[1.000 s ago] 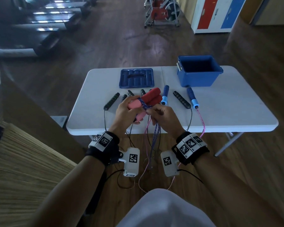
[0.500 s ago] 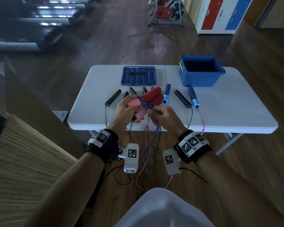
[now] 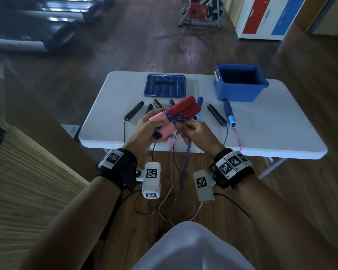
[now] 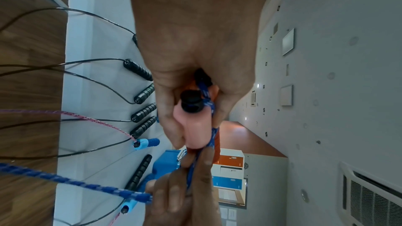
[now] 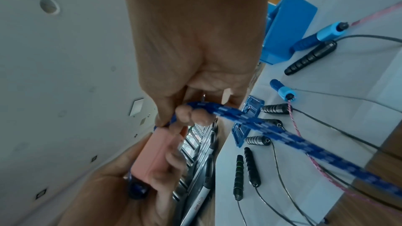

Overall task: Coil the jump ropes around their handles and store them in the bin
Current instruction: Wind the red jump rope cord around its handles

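We are gripping the paired handles (image 3: pixel 174 115) in our left hand (image 3: pixel 146 131), long axis pointing away rightward; our right hand (image 3: pixel 199 136), just beside, is pinching the blue rope (image 3: pixel 188 151)

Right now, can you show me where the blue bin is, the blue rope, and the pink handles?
blue bin (image 3: pixel 239 90), head view, on its front wall.
blue rope (image 5: pixel 272 127), right wrist view, on the stretch leaving the fingers.
pink handles (image 4: pixel 193 126), left wrist view, on the pink foam below the black cap.
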